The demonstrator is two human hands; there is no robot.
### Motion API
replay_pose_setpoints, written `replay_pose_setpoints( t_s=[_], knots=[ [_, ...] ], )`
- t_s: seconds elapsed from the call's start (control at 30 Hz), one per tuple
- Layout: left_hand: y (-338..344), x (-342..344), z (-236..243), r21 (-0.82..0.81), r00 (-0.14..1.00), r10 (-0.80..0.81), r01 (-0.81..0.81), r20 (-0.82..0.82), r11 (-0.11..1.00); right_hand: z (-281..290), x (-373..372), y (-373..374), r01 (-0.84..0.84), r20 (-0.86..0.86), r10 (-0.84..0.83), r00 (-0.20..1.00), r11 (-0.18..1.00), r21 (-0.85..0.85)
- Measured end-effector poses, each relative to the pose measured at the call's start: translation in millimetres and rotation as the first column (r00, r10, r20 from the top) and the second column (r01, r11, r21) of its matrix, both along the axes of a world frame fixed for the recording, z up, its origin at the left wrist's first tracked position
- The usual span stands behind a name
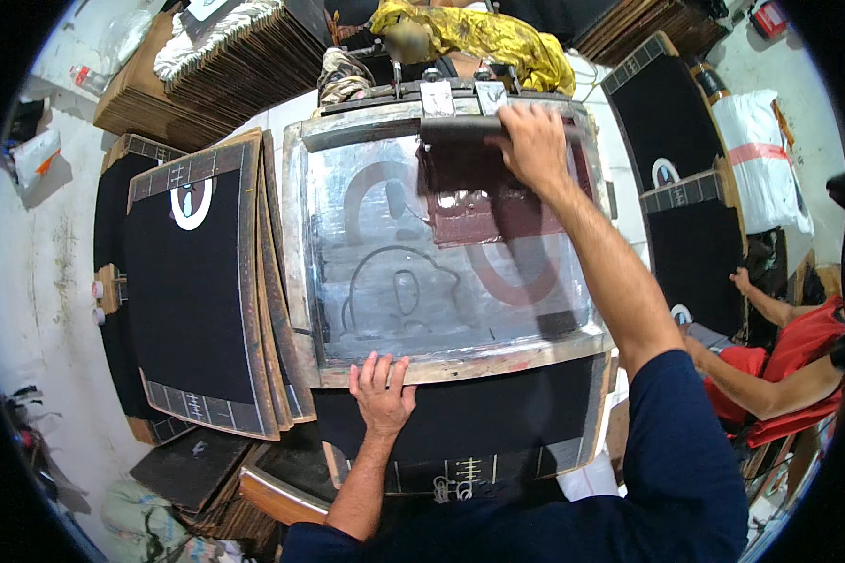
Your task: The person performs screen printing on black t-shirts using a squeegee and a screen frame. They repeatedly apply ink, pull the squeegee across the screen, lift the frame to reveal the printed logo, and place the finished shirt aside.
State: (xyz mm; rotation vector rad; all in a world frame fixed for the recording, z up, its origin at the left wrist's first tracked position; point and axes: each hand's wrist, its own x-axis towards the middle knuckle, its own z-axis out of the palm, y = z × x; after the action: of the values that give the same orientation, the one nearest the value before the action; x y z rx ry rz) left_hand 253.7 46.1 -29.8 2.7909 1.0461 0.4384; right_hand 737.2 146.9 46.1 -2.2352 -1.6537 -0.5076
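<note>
A wooden-framed printing screen [460, 373] lies in front of me, its mesh showing letter-like and rounded figure shapes. The fingers of my left hand [382, 394] are hooked over the near rail of the frame. At the far right end of the screen, my right hand [535, 150] grips a squeegee [455, 129] with a dark bar. A patch of dark maroon ink [469, 214] spreads over the mesh on the near side of the squeegee. Under the screen, black cloth on a board [460, 413] sticks out toward me. Metal hinge clamps [437, 98] hold the frame's far edge.
Boards with black cloth [192, 310] lean in a stack on the left. More such boards [695, 263] stand at right, where a person in a red top [770, 375] reaches toward them. Stacked boards [225, 80] and a yellow cloth [498, 47] are at the back.
</note>
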Motion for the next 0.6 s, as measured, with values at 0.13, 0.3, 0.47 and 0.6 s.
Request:
replay_pose_setpoints(
  t_s=[0.13, 0.3, 0.47, 0.6],
  knots=[
    [0, 0, -2, 0.038, 1.0, -0.025, 0.024, 0.014, 0.999, -18, -8, 2, 0.06, -0.012, -0.061, 0.998, 0.996, -0.066],
    [-1, -2, -3, 0.023, 1.0, -0.012, 0.012, 0.016, 1.0, -12, -69, -72, 0.059, 0.007, -0.058, 0.998, 0.997, -0.057],
    [0, 2, -2, 0.001, 0.999, 0.004, -0.004, 0.033, 1.0, -17, -100, -115, 0.034, -0.06, -0.034, 0.998, 0.999, -0.003],
    [4, 10, 12, 0.04, 0.999, -0.026, 0.024, 0.037, 0.999, -20, -98, -119, 0.024, -0.046, -0.025, 0.999, 0.999, -0.026]
  ],
)
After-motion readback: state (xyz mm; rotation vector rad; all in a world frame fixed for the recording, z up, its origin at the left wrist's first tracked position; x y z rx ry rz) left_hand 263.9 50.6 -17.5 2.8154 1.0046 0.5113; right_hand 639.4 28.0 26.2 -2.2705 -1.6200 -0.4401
